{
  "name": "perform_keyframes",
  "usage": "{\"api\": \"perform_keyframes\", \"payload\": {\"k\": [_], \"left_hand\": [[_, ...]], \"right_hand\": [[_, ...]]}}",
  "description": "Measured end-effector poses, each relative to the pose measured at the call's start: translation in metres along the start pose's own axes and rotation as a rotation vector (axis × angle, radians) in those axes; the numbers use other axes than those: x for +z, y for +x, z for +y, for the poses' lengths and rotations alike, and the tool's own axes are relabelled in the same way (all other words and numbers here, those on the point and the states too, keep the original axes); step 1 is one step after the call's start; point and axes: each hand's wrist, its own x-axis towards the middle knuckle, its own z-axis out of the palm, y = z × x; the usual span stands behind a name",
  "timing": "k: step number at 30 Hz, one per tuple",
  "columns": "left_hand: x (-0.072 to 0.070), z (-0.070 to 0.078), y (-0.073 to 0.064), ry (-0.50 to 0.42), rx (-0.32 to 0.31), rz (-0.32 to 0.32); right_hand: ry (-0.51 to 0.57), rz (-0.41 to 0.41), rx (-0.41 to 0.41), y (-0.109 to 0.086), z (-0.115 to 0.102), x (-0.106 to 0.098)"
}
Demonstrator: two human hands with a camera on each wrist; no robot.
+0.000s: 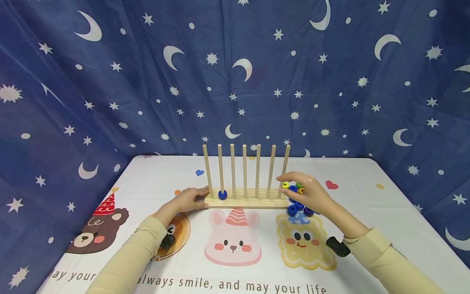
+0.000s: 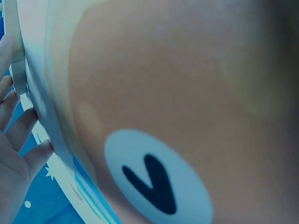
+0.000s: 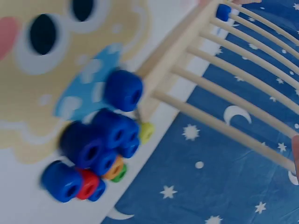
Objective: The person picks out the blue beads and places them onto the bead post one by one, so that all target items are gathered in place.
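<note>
A wooden peg rack (image 1: 240, 203) with several upright pegs stands on the table. One blue bead (image 1: 222, 194) sits at the foot of its second peg from the left. My left hand (image 1: 188, 200) holds the left end of the rack's base, thumb at the front and fingers at the back. Beside the rightmost peg, my right hand (image 1: 306, 191) is raised with thumb and forefinger apart, and no bead shows between them. Loose beads (image 1: 292, 210), mostly blue, lie under and beside this hand, partly hidden by it. A fingertip (image 3: 295, 151) shows at the right wrist view's edge.
A white tablecloth (image 1: 172, 170) printed with cartoon animals and lettering covers the table. Behind it hangs a blue curtain (image 1: 205, 94) with moons and stars. Among the loose beads are a yellow bead (image 3: 146, 132), a red bead (image 3: 88, 184) and a green bead (image 3: 119, 172).
</note>
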Motion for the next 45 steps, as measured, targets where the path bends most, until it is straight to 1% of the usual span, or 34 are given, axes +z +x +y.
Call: {"api": "perform_keyframes", "payload": {"k": [5,10,16,20,24,28,33,36,40,42,45], "left_hand": [[0.0,0.001,0.0,-0.005,-0.008,-0.005],[0.001,0.001,0.0,-0.011,-0.001,-0.006],[0.0,0.001,0.0,-0.014,0.003,-0.004],[-0.001,0.0,-0.001,-0.001,0.011,-0.001],[-0.001,-0.002,0.0,0.005,0.0,-0.007],[0.0,-0.002,-0.001,-0.006,-0.016,-0.012],[0.001,-0.002,0.0,-0.014,-0.008,-0.009],[0.001,-0.002,0.0,-0.02,-0.015,-0.01],[0.002,-0.003,-0.001,-0.01,-0.019,-0.007],[0.002,-0.004,0.0,0.004,-0.008,-0.004],[0.001,-0.004,0.001,-0.001,-0.009,-0.003]], "right_hand": [[-0.007,-0.057,0.014,-0.015,0.006,-0.001],[-0.025,-0.165,0.054,-0.025,0.016,-0.002],[-0.013,-0.269,0.122,-0.03,0.028,-0.003],[0.017,-0.336,0.185,-0.033,0.034,-0.001],[0.007,-0.394,0.209,-0.036,0.041,0.002],[-0.019,-0.43,0.21,-0.037,0.048,0.006],[-0.031,-0.475,0.203,-0.038,0.054,0.007],[-0.046,-0.5,0.203,-0.038,0.056,0.008],[-0.053,-0.518,0.231,-0.038,0.058,0.01],[-0.058,-0.529,0.234,-0.038,0.059,0.011],[-0.079,-0.545,0.248,-0.039,0.06,0.013]]}}
